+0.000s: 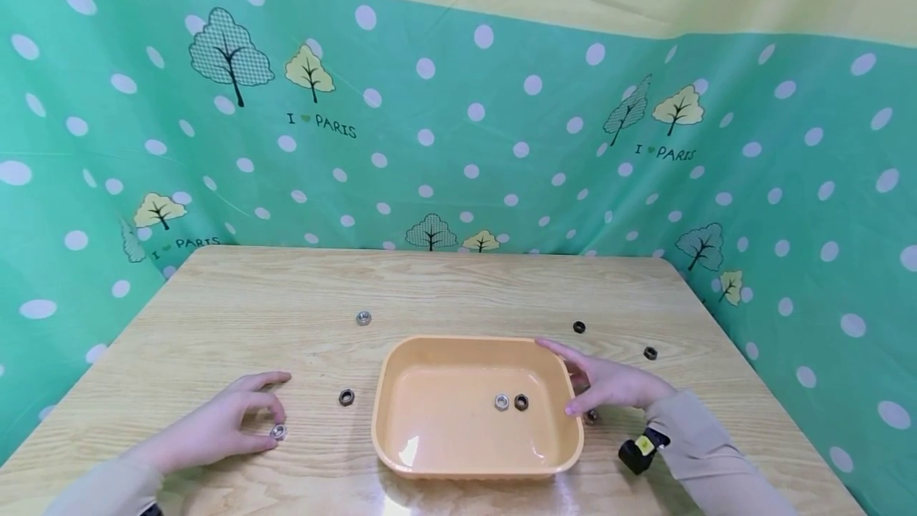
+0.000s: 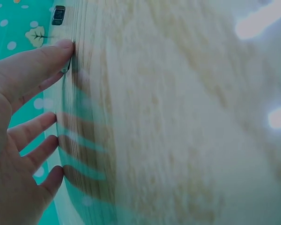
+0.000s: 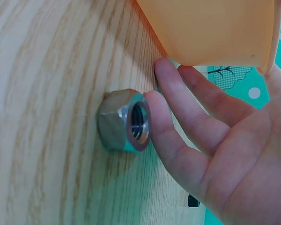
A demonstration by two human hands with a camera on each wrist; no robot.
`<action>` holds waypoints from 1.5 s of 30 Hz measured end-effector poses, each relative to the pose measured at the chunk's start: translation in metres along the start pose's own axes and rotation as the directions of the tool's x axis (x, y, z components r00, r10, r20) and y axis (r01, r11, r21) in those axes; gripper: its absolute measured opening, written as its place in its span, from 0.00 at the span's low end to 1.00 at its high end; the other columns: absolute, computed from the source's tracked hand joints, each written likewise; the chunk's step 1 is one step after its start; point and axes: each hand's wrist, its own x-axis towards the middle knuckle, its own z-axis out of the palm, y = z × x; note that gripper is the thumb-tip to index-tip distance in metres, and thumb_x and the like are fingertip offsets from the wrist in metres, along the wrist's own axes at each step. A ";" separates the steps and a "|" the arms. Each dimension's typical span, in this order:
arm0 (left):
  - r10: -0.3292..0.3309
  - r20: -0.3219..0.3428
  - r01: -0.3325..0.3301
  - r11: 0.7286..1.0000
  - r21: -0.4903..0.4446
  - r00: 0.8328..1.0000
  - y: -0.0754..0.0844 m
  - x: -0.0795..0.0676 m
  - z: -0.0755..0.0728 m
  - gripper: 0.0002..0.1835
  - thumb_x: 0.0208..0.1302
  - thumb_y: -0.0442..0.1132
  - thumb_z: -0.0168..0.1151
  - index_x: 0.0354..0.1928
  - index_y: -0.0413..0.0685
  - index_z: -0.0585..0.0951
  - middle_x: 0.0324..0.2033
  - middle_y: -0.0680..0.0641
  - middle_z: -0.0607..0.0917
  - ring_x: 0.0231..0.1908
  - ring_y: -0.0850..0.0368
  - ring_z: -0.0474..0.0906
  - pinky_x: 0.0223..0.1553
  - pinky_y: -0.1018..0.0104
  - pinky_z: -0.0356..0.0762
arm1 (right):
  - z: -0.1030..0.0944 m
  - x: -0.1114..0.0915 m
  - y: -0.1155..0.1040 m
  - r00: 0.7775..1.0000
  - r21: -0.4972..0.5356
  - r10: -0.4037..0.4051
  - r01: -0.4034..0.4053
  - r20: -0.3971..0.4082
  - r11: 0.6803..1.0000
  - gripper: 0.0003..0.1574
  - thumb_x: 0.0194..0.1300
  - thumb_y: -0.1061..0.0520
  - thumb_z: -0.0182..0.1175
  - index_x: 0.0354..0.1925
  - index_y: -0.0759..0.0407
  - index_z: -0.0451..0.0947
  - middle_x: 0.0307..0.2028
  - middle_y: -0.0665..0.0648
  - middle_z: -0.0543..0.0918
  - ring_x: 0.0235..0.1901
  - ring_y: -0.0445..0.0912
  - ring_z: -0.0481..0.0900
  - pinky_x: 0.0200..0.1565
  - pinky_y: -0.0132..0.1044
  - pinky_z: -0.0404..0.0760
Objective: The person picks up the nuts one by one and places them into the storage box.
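A silver hex nut (image 1: 279, 431) is pinched between the thumb and index finger of my left hand (image 1: 225, 424), low over the table; the thumb hides most of it in the left wrist view. My right hand (image 1: 612, 383) holds the right side of a peach plastic tub (image 1: 480, 452), thumb over the rim and fingers outside. Inside the tub lie a silver nut (image 1: 501, 402) and a dark nut (image 1: 521, 402). Beside the tub, another metal nut (image 3: 119, 122) stands right at the right little finger.
A dark nut (image 1: 347, 397) lies between the left hand and the tub. Farther back is a silver nut (image 1: 364, 318). Two black nuts, one behind the tub (image 1: 579, 326) and one farther right (image 1: 650, 353), rest on the wooden table (image 1: 286, 285). A patterned green curtain (image 1: 444, 150) hangs behind.
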 end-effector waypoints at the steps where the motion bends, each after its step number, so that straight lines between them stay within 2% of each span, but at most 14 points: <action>1: 0.000 0.000 0.000 1.000 -0.002 1.000 0.000 -0.001 0.000 0.12 0.49 0.52 0.72 0.29 0.72 0.74 0.59 0.39 0.72 0.57 0.33 0.66 0.47 0.68 0.68 | 0.001 0.000 0.000 1.000 0.000 0.000 0.000 0.001 1.000 0.65 0.55 0.57 0.69 0.75 0.49 0.34 0.68 0.73 0.54 0.58 0.59 0.70 0.53 0.42 0.78; 4: -0.011 -0.002 0.011 1.000 -0.011 1.000 0.000 -0.002 0.002 0.12 0.49 0.51 0.72 0.29 0.72 0.74 0.59 0.39 0.72 0.57 0.33 0.66 0.48 0.69 0.67 | 0.001 0.000 0.001 1.000 -0.005 -0.002 0.002 0.003 1.000 0.65 0.55 0.57 0.69 0.75 0.49 0.34 0.69 0.73 0.53 0.59 0.61 0.69 0.55 0.43 0.77; 6: -0.027 0.001 0.027 0.999 -0.030 1.000 0.001 -0.001 0.002 0.13 0.49 0.50 0.72 0.28 0.72 0.74 0.59 0.38 0.72 0.57 0.32 0.65 0.51 0.61 0.69 | 0.001 0.000 0.000 1.000 -0.014 -0.005 0.005 0.001 1.000 0.66 0.55 0.57 0.69 0.75 0.49 0.34 0.68 0.74 0.54 0.59 0.61 0.69 0.55 0.44 0.76; 11: -0.071 -0.002 0.071 0.997 -0.043 0.997 0.003 0.001 0.002 0.13 0.48 0.49 0.73 0.28 0.72 0.75 0.60 0.38 0.72 0.59 0.32 0.64 0.52 0.48 0.68 | 0.000 -0.001 -0.002 1.000 -0.024 -0.001 0.001 -0.009 1.000 0.66 0.54 0.57 0.69 0.75 0.50 0.34 0.67 0.75 0.56 0.57 0.59 0.71 0.53 0.43 0.77; 13: -0.084 -0.001 0.084 0.995 -0.047 0.996 0.003 0.002 0.001 0.13 0.48 0.49 0.73 0.28 0.73 0.75 0.60 0.38 0.72 0.59 0.32 0.64 0.53 0.48 0.67 | -0.001 -0.001 -0.002 1.000 -0.025 0.002 -0.002 -0.009 1.000 0.66 0.54 0.57 0.69 0.75 0.50 0.34 0.67 0.75 0.55 0.57 0.59 0.71 0.54 0.44 0.77; 16: -0.099 0.006 0.100 0.992 -0.080 0.995 0.005 0.005 -0.001 0.12 0.48 0.47 0.73 0.27 0.72 0.76 0.60 0.37 0.71 0.59 0.31 0.63 0.54 0.38 0.64 | -0.002 -0.001 -0.004 1.000 -0.035 0.007 -0.007 -0.018 0.999 0.66 0.54 0.57 0.69 0.75 0.49 0.34 0.68 0.74 0.54 0.59 0.61 0.69 0.57 0.47 0.75; 19: -0.107 0.007 0.107 0.988 -0.107 0.994 0.006 0.009 -0.003 0.12 0.48 0.46 0.73 0.27 0.71 0.76 0.60 0.36 0.71 0.60 0.29 0.62 0.54 0.32 0.62 | -0.003 -0.001 -0.004 0.999 -0.052 0.015 -0.017 -0.036 0.999 0.65 0.54 0.57 0.69 0.75 0.49 0.35 0.68 0.73 0.55 0.59 0.62 0.69 0.59 0.49 0.72; 28: -0.133 0.013 0.134 0.987 -0.089 0.991 0.005 0.010 -0.002 0.12 0.49 0.46 0.72 0.27 0.71 0.77 0.60 0.38 0.71 0.60 0.33 0.62 0.54 0.39 0.63 | -0.005 0.001 -0.005 1.000 -0.029 0.002 -0.003 -0.012 1.000 0.66 0.55 0.58 0.69 0.75 0.50 0.33 0.68 0.75 0.53 0.60 0.64 0.67 0.58 0.49 0.74; 33: -0.141 0.011 0.141 0.985 -0.100 0.990 0.004 0.009 0.000 0.11 0.50 0.46 0.72 0.27 0.71 0.77 0.60 0.38 0.71 0.60 0.33 0.61 0.54 0.38 0.62 | -0.004 0.002 -0.004 1.000 -0.018 0.014 -0.014 -0.004 1.000 0.67 0.54 0.58 0.69 0.75 0.50 0.33 0.68 0.75 0.53 0.59 0.62 0.69 0.56 0.45 0.76; 45: -0.158 0.015 0.159 0.982 -0.105 0.987 0.003 0.010 0.001 0.12 0.49 0.43 0.72 0.28 0.70 0.78 0.59 0.37 0.71 0.59 0.33 0.61 0.54 0.36 0.63 | -0.004 0.002 -0.004 1.000 0.000 0.003 -0.003 0.009 1.000 0.67 0.54 0.58 0.69 0.75 0.51 0.31 0.68 0.77 0.50 0.60 0.65 0.67 0.56 0.45 0.76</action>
